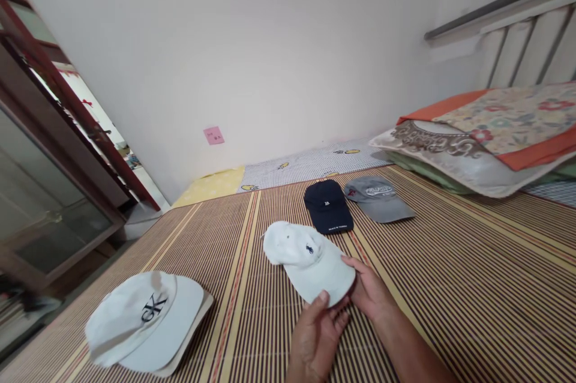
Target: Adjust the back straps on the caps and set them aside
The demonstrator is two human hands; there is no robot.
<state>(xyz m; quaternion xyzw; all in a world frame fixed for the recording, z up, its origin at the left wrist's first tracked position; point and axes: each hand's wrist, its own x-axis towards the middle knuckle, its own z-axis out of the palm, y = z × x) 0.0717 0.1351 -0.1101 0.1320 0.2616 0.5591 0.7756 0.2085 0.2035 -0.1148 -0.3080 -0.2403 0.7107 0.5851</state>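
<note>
Both of my hands hold a white baseball cap (299,251) with a small dark emblem, its brim pointing toward me and to the right. My left hand (316,332) grips the brim's near edge, thumb on top and fingers below. At the brim's right side, my right hand (366,287) pinches with the thumb above; its other fingers are partly hidden underneath. Just behind lie a navy cap (328,206) and a grey cap (380,198), side by side. To the left rests another white cap (148,320) with large black letters, on top of a second cream brim.
A striped bamboo mat (252,323) covers the bed. Stacked pillows (454,146) with a floral orange-edged cover lie at the right, beside a white bed rail (522,50). A pink note (213,135) is on the wall; a glass-fronted cabinet (40,203) stands left.
</note>
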